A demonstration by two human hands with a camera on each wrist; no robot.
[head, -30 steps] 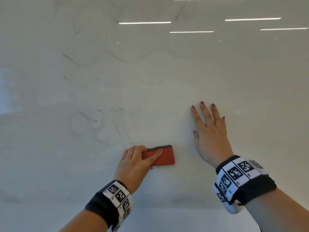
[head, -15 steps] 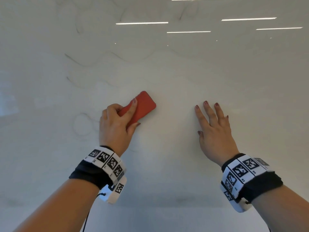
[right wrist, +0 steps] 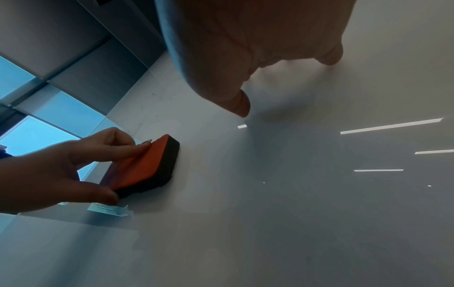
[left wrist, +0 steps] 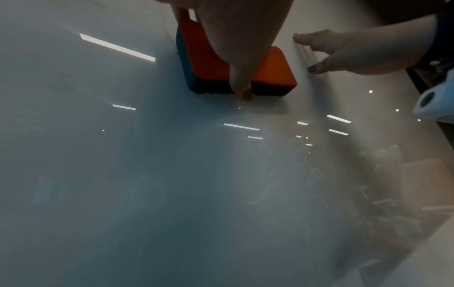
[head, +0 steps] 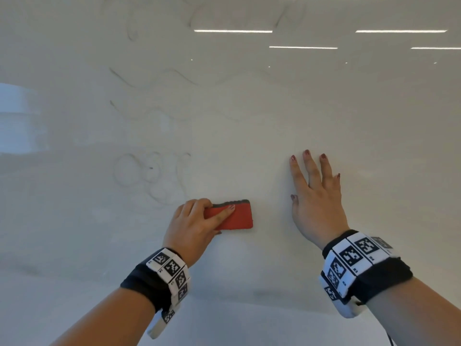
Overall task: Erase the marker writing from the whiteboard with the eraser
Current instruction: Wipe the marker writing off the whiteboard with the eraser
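The whiteboard fills the head view. My left hand grips a red eraser with a dark felt pad, pressed flat on the board at lower centre. The same eraser shows in the left wrist view, and the eraser shows in the right wrist view with my left hand round it. My right hand lies flat on the board to its right, fingers spread. Faint grey loops sit up-left of the eraser. Pale wavy lines run higher up.
Ceiling lights reflect as bright strips near the board's top. A window's pale reflection lies at the left. In the right wrist view dark wall panels and a window border the board's edge.
My left hand swept the eraser up and left over the loops, then back down to lower centre, level again. The right hand stayed planted on the board.
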